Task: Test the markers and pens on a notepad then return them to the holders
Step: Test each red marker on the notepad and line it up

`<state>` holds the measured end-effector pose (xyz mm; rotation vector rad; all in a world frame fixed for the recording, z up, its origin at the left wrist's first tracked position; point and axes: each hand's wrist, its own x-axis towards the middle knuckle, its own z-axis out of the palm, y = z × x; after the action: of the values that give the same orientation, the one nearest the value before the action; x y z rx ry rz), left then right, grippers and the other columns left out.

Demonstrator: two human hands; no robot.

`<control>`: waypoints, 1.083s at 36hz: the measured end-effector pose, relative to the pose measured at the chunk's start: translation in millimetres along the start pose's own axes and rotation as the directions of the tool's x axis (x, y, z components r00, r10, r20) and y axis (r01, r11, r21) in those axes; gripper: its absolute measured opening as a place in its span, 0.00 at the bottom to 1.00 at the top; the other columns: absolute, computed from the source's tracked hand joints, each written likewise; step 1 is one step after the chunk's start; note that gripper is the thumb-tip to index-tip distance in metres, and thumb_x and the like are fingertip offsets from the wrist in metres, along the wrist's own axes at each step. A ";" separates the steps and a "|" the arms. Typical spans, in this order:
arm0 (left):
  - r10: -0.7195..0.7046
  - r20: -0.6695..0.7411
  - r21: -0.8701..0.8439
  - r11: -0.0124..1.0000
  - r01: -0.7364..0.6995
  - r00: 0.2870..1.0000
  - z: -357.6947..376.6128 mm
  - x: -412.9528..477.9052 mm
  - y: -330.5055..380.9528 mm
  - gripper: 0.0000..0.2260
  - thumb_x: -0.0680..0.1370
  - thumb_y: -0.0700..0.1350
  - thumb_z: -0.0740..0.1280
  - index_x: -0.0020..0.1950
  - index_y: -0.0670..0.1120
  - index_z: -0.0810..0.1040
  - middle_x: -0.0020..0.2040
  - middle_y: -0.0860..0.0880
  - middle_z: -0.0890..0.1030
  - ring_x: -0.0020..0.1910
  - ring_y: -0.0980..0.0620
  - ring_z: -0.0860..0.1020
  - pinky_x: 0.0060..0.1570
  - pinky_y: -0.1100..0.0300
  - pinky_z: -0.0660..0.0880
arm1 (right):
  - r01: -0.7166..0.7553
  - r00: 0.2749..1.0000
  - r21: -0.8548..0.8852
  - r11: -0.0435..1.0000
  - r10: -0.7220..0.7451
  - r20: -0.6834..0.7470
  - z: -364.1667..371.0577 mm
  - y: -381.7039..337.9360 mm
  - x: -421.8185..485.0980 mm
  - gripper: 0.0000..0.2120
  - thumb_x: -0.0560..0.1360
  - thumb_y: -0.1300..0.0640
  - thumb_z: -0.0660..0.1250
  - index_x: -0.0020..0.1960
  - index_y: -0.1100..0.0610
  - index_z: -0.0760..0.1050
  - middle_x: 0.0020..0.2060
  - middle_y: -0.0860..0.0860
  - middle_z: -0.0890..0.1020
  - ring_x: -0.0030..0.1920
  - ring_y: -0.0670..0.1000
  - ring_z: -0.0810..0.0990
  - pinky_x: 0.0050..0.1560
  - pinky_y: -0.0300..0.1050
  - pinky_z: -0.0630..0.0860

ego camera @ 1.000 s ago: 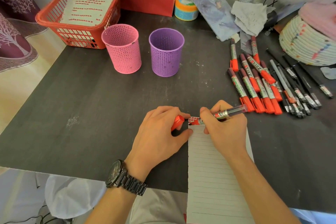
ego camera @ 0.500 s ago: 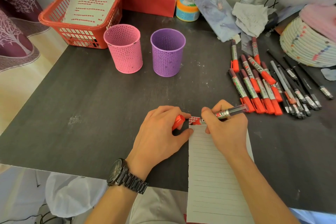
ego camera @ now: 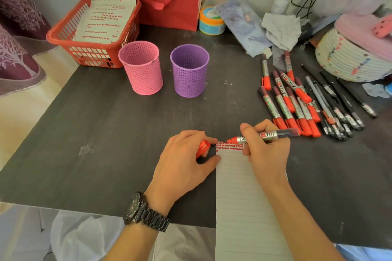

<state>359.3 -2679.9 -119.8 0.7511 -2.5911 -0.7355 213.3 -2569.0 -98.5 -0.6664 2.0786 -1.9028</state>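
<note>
Our right hand (ego camera: 267, 152), gripping the red marker (ego camera: 265, 134), has slid right along the top of the notepad (ego camera: 244, 207), baring rows of red dashes (ego camera: 229, 146). Our left hand (ego camera: 184, 161) pinches the cap (ego camera: 203, 148) at the pad's edge. We judge this marker proven; capping it and the holders (ego camera: 141, 70) come next.

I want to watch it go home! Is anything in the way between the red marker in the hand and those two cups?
Nothing visible is. Only bare table lies between the marker, held by the right hand at the top of the notepad, and the pink holder and purple holder. Its cap is off, in the left hand.
</note>
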 end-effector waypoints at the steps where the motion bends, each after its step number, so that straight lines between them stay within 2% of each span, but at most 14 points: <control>1: -0.008 0.004 -0.002 1.000 0.008 1.000 -0.3 -0.4 0.3 0.20 0.71 0.68 0.62 0.59 0.63 0.76 0.52 0.74 0.66 0.58 0.75 0.59 0.55 0.74 0.56 | -0.026 1.000 0.035 0.999 0.026 -0.002 -0.7 -2.2 1.2 0.18 0.76 0.57 0.72 0.29 0.51 0.71 0.20 0.49 0.74 0.22 0.44 0.72 0.28 0.34 0.71; 4: -0.049 0.024 0.002 0.999 0.049 0.999 0.1 -1.7 0.9 0.21 0.71 0.70 0.61 0.62 0.66 0.73 0.56 0.72 0.66 0.58 0.74 0.58 0.55 0.74 0.56 | -0.105 0.994 0.141 0.984 0.101 0.036 -9.0 -9.7 3.2 0.17 0.76 0.50 0.73 0.31 0.51 0.73 0.22 0.50 0.75 0.22 0.45 0.71 0.24 0.35 0.68; 6: -0.081 0.040 0.004 0.997 0.081 0.996 0.2 -3.0 1.7 0.22 0.70 0.70 0.62 0.63 0.68 0.72 0.58 0.72 0.67 0.58 0.74 0.58 0.57 0.71 0.57 | -0.106 0.994 0.163 0.981 0.098 0.058 -19.6 -13.6 1.9 0.15 0.76 0.47 0.72 0.34 0.52 0.74 0.24 0.51 0.76 0.23 0.46 0.71 0.23 0.37 0.67; 10: -0.106 0.071 0.002 0.994 0.106 0.992 -2.7 -3.7 6.9 0.21 0.70 0.70 0.62 0.63 0.71 0.70 0.62 0.72 0.68 0.58 0.73 0.60 0.61 0.65 0.60 | -0.153 0.984 0.347 0.925 0.109 0.143 -43.2 -15.4 -5.8 0.11 0.76 0.49 0.69 0.41 0.56 0.79 0.30 0.56 0.79 0.26 0.51 0.73 0.25 0.41 0.68; 13: -0.119 0.064 -0.139 0.982 0.126 0.991 -8.6 -7.2 9.0 0.14 0.72 0.67 0.61 0.57 0.71 0.71 0.58 0.74 0.71 0.59 0.72 0.68 0.61 0.65 0.65 | -0.180 0.969 0.376 0.909 0.099 0.225 -53.8 -12.5 -14.5 0.08 0.77 0.54 0.66 0.49 0.57 0.82 0.39 0.61 0.83 0.28 0.53 0.75 0.26 0.42 0.71; 15: -0.158 0.029 -0.297 0.941 0.160 0.987 -10.9 -11.8 10.3 0.10 0.75 0.63 0.60 0.53 0.64 0.74 0.53 0.65 0.77 0.55 0.62 0.75 0.55 0.59 0.72 | -0.132 0.976 0.317 0.939 0.068 0.205 -56.7 -6.7 -21.7 0.08 0.80 0.59 0.64 0.51 0.55 0.82 0.41 0.61 0.84 0.27 0.54 0.75 0.27 0.43 0.71; 17: -0.188 -0.022 -0.410 0.897 0.162 0.982 -10.8 -16.1 16.0 0.14 0.75 0.63 0.55 0.47 0.56 0.73 0.43 0.57 0.77 0.45 0.56 0.76 0.48 0.52 0.74 | -0.049 0.985 0.238 0.970 0.007 0.172 -57.1 -1.4 -26.8 0.12 0.81 0.65 0.61 0.51 0.52 0.81 0.41 0.59 0.84 0.26 0.54 0.75 0.26 0.43 0.71; 19: -0.203 -0.045 -0.455 0.876 0.161 0.978 -7.3 -19.5 23.8 0.16 0.76 0.64 0.50 0.42 0.55 0.70 0.37 0.55 0.75 0.38 0.56 0.73 0.42 0.57 0.71 | -0.013 0.985 0.202 0.979 -0.022 0.170 -55.6 0.3 -29.0 0.13 0.81 0.66 0.61 0.51 0.50 0.78 0.42 0.58 0.85 0.26 0.53 0.75 0.26 0.42 0.71; 21: -0.204 -0.044 -0.422 0.891 0.166 0.978 -0.6 -21.0 28.9 0.16 0.77 0.63 0.48 0.43 0.57 0.69 0.38 0.55 0.74 0.36 0.57 0.72 0.38 0.64 0.68 | -0.022 0.987 0.207 0.978 -0.011 0.161 -55.1 -0.3 -28.6 0.08 0.80 0.62 0.64 0.49 0.50 0.76 0.41 0.57 0.85 0.26 0.52 0.75 0.26 0.41 0.72; 24: -0.200 -0.074 -0.329 0.930 0.166 0.977 5.6 -19.3 31.2 0.19 0.81 0.64 0.44 0.50 0.59 0.71 0.43 0.60 0.76 0.44 0.58 0.76 0.41 0.67 0.69 | -0.056 0.989 0.237 0.970 0.022 0.143 -57.3 -0.1 -25.7 0.03 0.78 0.56 0.65 0.45 0.52 0.76 0.39 0.57 0.85 0.25 0.52 0.75 0.26 0.40 0.71; 31: -0.177 -0.073 -0.188 0.969 0.160 0.982 6.2 -14.3 32.6 0.22 0.78 0.66 0.48 0.70 0.66 0.64 0.55 0.71 0.72 0.57 0.71 0.72 0.48 0.77 0.69 | -0.031 0.985 0.270 0.962 -0.017 0.174 -61.4 -0.2 -26.1 0.08 0.78 0.63 0.67 0.48 0.51 0.82 0.38 0.58 0.85 0.26 0.51 0.75 0.26 0.39 0.71; 33: -0.197 -0.069 -0.207 0.962 0.179 0.978 6.1 -16.3 33.4 0.22 0.75 0.68 0.50 0.69 0.69 0.62 0.55 0.75 0.71 0.57 0.76 0.69 0.48 0.77 0.68 | -0.047 0.984 0.320 0.946 -0.012 0.179 -62.2 0.7 -26.1 0.07 0.79 0.63 0.67 0.49 0.54 0.82 0.38 0.59 0.84 0.26 0.51 0.74 0.27 0.39 0.71; 36: -0.218 -0.108 -0.230 0.955 0.189 0.970 6.9 -17.3 33.9 0.17 0.73 0.70 0.53 0.60 0.71 0.64 0.53 0.73 0.74 0.56 0.73 0.72 0.47 0.72 0.69 | -0.085 0.984 0.405 0.911 0.011 0.180 -63.3 2.7 -26.2 0.06 0.77 0.61 0.66 0.49 0.57 0.81 0.38 0.61 0.84 0.26 0.52 0.75 0.26 0.41 0.71; 39: -0.179 -0.156 -0.199 0.969 0.147 0.971 7.2 -17.0 33.8 0.14 0.75 0.67 0.54 0.59 0.70 0.66 0.54 0.72 0.74 0.56 0.71 0.72 0.46 0.72 0.71 | -0.113 0.984 0.438 0.892 0.038 0.177 -62.4 4.0 -25.1 0.06 0.74 0.57 0.65 0.46 0.55 0.81 0.37 0.62 0.84 0.26 0.53 0.74 0.26 0.41 0.71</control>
<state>356.3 -2642.8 -109.6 0.9332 -2.2882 -0.9040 204.9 -2502.1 -98.1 -0.5944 1.4662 -2.0959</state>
